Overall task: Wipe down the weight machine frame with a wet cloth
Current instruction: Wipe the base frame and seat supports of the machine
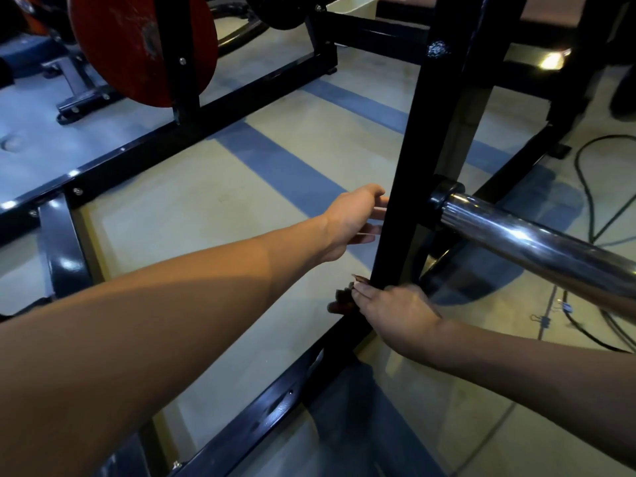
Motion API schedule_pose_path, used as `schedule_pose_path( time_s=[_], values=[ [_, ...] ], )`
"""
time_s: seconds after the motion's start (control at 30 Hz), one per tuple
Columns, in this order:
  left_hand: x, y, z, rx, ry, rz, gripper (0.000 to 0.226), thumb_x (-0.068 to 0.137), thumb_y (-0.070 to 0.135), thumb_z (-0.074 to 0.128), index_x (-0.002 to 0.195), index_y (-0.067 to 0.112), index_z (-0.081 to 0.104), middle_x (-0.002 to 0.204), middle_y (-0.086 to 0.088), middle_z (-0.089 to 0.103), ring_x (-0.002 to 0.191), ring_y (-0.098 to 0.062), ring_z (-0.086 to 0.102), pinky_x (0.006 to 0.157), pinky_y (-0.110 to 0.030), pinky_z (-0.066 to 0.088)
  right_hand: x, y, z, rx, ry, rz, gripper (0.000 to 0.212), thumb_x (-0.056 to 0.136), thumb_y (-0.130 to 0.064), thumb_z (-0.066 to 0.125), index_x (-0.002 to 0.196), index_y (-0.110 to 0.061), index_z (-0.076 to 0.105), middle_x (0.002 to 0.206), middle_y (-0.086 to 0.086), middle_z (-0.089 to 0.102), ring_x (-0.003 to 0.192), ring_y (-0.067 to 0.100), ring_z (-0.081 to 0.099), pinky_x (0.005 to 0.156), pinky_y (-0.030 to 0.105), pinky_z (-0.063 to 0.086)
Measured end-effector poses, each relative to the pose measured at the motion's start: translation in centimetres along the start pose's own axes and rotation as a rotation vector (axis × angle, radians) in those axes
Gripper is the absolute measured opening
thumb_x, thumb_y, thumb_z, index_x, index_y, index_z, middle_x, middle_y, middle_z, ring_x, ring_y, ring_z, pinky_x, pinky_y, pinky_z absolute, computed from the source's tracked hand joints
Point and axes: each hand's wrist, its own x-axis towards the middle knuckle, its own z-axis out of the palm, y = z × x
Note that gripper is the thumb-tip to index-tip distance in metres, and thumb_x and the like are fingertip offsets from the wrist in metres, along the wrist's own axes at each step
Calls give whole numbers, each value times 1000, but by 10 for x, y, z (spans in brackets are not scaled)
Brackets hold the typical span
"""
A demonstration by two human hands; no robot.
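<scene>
The weight machine frame is black steel; one upright post (409, 173) rises in the middle of the head view from a floor rail (275, 401). My left hand (354, 222) reaches to the post's left side at mid height, fingers going behind it and partly hidden. My right hand (395, 315) is low at the post's base and holds a small dark cloth (340, 301) against the post; only a bit of the cloth shows past my fingers.
A chrome weight peg (537, 246) sticks out of the post toward the right. A red weight plate (137, 46) hangs at the upper left. Black cables (585, 187) and binder clips (540, 320) lie on the floor at right. A cream bin (354, 6) stands at the back.
</scene>
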Motion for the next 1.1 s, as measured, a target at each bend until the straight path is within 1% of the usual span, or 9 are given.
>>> schedule_pose_path(
  time_s=[0.13,0.27,0.4,0.5,0.6,0.77,0.93,1.03,1.1],
  values=[
    [3,-3,-2,4,-7,-4,33,106,38,42,99,20,69,96,3,75,81,-15,67,85,-32,51,-27,20,53,142,82,69,63,66,-7,74,128,-11,69,147,0,58,82,19,74,56,27,56],
    [5,0,-2,-1,2,4,35,106,37,41,100,17,69,88,4,74,62,-10,64,81,-31,49,-47,29,91,83,209,-49,57,91,-8,49,147,-20,53,159,-7,45,123,14,64,94,36,59],
    [4,3,2,-2,13,-3,36,106,37,39,97,14,66,78,3,72,58,-13,59,79,-33,45,-25,12,24,20,174,-43,53,68,-18,67,120,-23,77,127,-10,72,69,15,73,51,26,46],
    [3,3,1,18,8,4,38,107,38,37,99,14,66,80,3,72,63,-13,61,81,-33,46,-29,16,11,-32,61,-52,55,87,-17,59,142,-23,60,150,-10,55,83,24,72,65,29,45],
    [7,6,-1,74,10,9,41,107,41,37,100,15,68,90,1,74,83,-18,66,91,-36,50,-32,33,-11,-30,294,12,38,84,-17,53,115,-22,75,119,-8,73,57,22,64,50,27,46],
    [10,13,-2,98,-5,15,45,107,45,37,99,14,68,99,-2,70,99,-21,61,100,-37,47,-33,60,-61,-79,506,166,43,90,-23,72,133,-20,69,135,-5,68,68,26,65,57,32,42],
    [7,13,-3,91,-24,-7,43,106,47,38,91,20,67,90,1,69,92,-20,61,89,-36,46,-33,36,-24,-104,398,114,62,65,-17,92,124,-15,74,129,-3,71,57,26,61,52,30,43],
    [3,11,-3,63,-25,-17,43,107,46,37,88,22,67,81,5,70,84,-17,65,90,-36,45,-35,16,12,-165,162,-2,68,72,-14,76,139,-19,65,149,-2,58,70,27,66,61,32,47],
    [4,9,-5,60,-32,-14,44,107,45,36,89,22,69,82,6,72,85,-17,67,93,-36,45,-36,21,14,-150,231,-17,65,63,-15,75,128,-21,73,135,-5,67,64,23,65,57,30,46]
  ],
)
